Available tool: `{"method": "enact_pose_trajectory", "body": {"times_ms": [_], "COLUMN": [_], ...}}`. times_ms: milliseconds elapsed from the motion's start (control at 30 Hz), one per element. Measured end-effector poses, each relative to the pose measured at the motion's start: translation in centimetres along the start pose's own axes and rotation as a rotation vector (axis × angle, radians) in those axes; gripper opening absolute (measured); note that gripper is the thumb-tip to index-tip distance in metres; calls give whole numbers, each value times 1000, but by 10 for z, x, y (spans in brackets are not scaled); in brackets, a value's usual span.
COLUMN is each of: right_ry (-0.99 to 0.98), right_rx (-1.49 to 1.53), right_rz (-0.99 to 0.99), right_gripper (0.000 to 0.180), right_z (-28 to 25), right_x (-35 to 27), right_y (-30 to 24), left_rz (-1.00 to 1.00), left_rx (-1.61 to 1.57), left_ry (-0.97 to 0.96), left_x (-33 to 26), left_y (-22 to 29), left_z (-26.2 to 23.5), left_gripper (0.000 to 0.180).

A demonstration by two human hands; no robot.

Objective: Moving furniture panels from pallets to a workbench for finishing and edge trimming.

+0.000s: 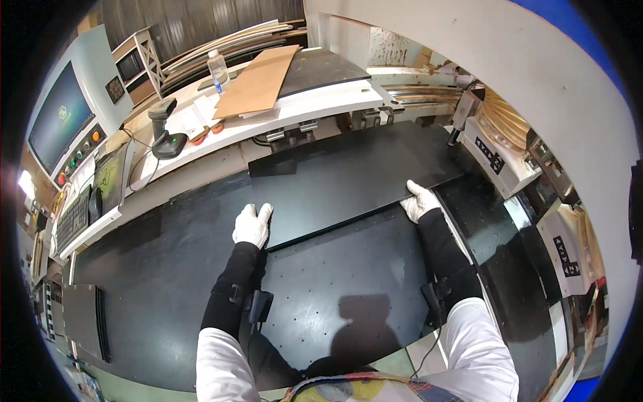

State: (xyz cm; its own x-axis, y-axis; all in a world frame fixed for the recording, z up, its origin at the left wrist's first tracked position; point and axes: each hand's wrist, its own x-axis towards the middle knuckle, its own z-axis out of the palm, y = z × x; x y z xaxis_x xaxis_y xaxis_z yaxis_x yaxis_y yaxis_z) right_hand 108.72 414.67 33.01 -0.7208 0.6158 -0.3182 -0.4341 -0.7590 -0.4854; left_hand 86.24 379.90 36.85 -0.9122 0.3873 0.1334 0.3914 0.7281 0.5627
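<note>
A long, flat black panel [335,187] lies slanted across a black machine table [321,281] dotted with small holes. My left hand [252,226], in a white glove, is closed at the panel's near left corner, its thumb by the edge. At the right, my right hand [420,202], gloved the same way, grips the near long edge with its thumb on top and its fingers mostly hidden. The panel's far right end reaches toward the machine head.
Machine heads [499,157] with pleated covers stand at the right. Behind the table, a white shelf [321,100] carries a brown board [258,84], a bottle [218,70] and a handheld scanner [164,130]. A monitor [60,117] and keyboard [72,218] stand left, above stacked dark panels [82,321].
</note>
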Motion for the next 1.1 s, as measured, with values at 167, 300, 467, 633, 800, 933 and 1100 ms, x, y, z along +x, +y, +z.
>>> {"method": "enact_pose_trajectory", "body": {"times_ms": [167,300,467,633,800,933,1100], "right_ry": [229,253,130,122,158,183,245], "right_rx": [-1009,-1114,-1054,-955,-977,-974,-975], "right_rz": [211,-301,-7,-104,-169,-218,-274], "right_gripper": [51,41,44,28,21,21,27], "right_z": [15,35,43,65,56,48,49], "right_x": [-19,-51,-89,-66,-56,-49,-45], "right_y": [-40,-21,42,86,78,68,51], "left_rz": [18,247,434,567,546,623,642], "left_rx": [65,441,192,85,62,21,37], "left_ry": [17,-50,-47,-114,-147,-78,-76], "left_x": [6,16,-8,-10,-3,-1,-1], "left_y": [12,12,4,-8,1,12,27], "left_z": [7,-14,-24,-13,0,11,31], "left_gripper": [51,43,33,36,32,30,29]}}
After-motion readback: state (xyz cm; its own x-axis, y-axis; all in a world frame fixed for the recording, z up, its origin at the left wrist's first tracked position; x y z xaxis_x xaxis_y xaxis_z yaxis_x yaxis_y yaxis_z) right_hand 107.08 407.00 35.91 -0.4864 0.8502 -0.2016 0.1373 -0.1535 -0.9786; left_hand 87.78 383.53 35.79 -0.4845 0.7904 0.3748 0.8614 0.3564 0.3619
